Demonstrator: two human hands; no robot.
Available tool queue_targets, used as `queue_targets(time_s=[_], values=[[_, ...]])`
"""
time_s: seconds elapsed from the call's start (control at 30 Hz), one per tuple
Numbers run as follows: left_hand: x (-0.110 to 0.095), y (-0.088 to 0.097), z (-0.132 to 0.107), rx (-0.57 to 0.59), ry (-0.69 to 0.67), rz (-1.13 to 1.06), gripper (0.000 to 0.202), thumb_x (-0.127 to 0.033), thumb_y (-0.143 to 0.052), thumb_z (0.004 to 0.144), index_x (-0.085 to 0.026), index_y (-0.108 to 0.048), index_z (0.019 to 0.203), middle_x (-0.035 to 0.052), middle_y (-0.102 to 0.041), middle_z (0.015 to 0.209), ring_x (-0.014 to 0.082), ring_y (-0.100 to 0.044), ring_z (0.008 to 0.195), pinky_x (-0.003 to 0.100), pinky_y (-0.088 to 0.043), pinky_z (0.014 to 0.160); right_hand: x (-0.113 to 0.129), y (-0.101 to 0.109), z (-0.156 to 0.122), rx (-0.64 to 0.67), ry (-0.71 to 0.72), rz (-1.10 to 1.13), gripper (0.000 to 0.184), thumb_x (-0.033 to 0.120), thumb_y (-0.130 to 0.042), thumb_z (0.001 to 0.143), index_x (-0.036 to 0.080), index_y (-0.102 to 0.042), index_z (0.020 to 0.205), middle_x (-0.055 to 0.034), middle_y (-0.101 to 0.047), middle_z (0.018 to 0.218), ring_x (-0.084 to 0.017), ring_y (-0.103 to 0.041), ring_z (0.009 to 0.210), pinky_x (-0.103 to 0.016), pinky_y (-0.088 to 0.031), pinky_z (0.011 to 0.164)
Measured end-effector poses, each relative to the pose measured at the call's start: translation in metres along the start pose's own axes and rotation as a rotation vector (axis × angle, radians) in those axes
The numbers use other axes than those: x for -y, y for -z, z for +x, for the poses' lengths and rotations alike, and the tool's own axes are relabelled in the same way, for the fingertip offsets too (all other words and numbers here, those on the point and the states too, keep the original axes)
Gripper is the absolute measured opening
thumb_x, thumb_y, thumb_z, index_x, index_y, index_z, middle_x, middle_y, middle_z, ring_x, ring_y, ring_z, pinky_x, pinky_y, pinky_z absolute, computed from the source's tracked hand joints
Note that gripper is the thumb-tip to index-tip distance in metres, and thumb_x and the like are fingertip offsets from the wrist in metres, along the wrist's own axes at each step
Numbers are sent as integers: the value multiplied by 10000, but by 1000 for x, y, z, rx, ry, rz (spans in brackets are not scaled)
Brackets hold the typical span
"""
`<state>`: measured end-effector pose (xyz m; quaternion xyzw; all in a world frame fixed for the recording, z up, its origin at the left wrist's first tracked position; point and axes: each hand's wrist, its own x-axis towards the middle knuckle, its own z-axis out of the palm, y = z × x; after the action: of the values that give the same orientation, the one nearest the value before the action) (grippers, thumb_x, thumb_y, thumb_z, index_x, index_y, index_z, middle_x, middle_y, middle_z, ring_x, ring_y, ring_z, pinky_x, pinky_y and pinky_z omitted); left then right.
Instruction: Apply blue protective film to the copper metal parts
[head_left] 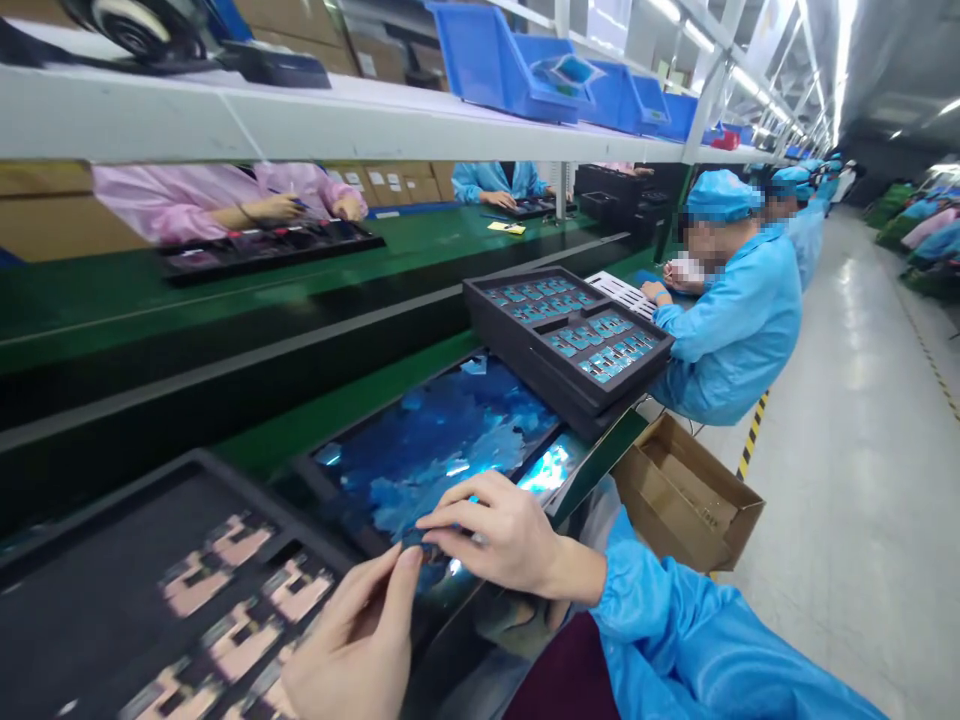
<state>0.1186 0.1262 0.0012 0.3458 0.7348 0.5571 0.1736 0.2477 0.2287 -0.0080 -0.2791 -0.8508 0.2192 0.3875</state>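
Observation:
Over a black tray (pixel 315 465) of crumpled blue film scraps (pixel 480 440), my two hands meet at a small circuit board (pixel 429 550), mostly hidden by the fingers. My left hand (pixel 360 625) pinches it between thumb and forefinger. From the right, my right hand (pixel 502 530) closes thumb and fingertips at its upper edge, where a bit of blue shows. Copper-coloured circuit boards (pixel 244 640) with notched shapes lie in a black foam tray (pixel 97 530) beside my left hand. Farther off, stacked black trays (pixel 517 355) carry rows of blue-faced boards (pixel 600 335).
A cardboard box (pixel 690 495) stands low at the right. Close by sits a co-worker in blue (pixel 735 310). Across the green bench (pixel 420 240), people work at trays. Overhead runs a white shelf (pixel 337 125) with blue bins (pixel 502 65).

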Motion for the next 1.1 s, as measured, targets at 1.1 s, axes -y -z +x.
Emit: queue_targets(time_s=[1.1], values=[[67,126,113,-268,250,-211,264,-269,-852,831,-126,-756,1032,89,-795,930,182,-754,759,322,-665,760,-63,-19,101,364,-180,16,141,236,-672,989,172,-738,1095,-69,-797,933,-215,-745,867,-331,-594,816]])
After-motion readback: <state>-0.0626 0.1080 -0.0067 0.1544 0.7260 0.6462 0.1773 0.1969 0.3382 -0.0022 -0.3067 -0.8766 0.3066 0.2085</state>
